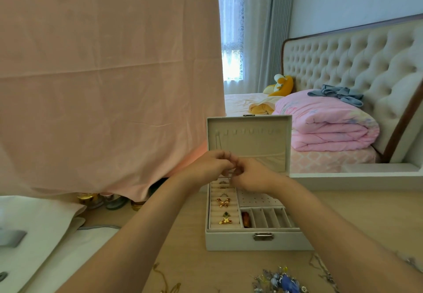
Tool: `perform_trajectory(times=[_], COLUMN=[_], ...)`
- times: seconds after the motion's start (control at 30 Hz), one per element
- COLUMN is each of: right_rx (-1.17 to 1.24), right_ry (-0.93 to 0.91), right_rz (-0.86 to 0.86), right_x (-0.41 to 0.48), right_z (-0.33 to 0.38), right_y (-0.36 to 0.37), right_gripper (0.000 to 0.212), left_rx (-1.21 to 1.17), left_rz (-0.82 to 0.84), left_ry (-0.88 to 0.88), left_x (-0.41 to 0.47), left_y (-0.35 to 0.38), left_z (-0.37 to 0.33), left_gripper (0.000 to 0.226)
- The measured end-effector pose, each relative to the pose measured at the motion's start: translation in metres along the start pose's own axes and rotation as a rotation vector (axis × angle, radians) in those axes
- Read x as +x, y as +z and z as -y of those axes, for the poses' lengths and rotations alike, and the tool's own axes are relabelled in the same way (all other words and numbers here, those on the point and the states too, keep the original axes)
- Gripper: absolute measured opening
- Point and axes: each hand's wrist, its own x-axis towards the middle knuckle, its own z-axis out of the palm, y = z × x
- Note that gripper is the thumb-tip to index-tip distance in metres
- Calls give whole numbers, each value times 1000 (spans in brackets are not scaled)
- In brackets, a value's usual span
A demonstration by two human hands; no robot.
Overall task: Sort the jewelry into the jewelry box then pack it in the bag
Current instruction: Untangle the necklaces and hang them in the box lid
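**Hands meet over the open jewelry box**

Bedroom setting: a pale wooden tabletop fills the lower frame, with a pink cloth hanging across the upper left and a bed with a tufted headboard at right, where a folded pink quilt lies.

At lower centre of the table stands the grey jewelry box, lid upright and open. Its left ring-roll column holds several pieces, among them a gold butterfly ornament and a smaller gold piece nearer the front edge. A reddish item lies in the leftmost of the narrow front compartments; the other slots look bare.

Above the rear of the box, in front of the lid, the left hand and right hand come together, fingertips touching. Both sets of fingers are curled inward, seemingly pinching something small between them, though the item itself is too tiny and blurred to identify.

Along the bottom edge, right of centre, lies a heap of unsorted jewelry with blue beads, and a thin gold chain lies to its left. White fabric occupies the lower left.
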Motion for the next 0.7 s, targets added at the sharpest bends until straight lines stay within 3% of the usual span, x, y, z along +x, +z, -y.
perform_trajectory(times=[0.13, 0.3, 0.43, 0.7], right_rx=[77, 58, 8, -94], right_ry=[1, 43, -48, -141], right_rz=[-57, -182, -352, -445], right_x=[1, 2, 13, 37], right_z=[3, 4, 10, 24], right_y=[8, -4, -26, -56], right_gripper=[4, 20, 21, 21], left_rx=[82, 200, 549, 1107], left_rz=[-3, -72, -127, -263], left_ry=[49, 134, 177, 365], left_x=[0, 4, 11, 30], left_y=[-2, -5, -1, 11], left_z=[-2, 4, 13, 41], left_gripper=[35, 36, 48, 49])
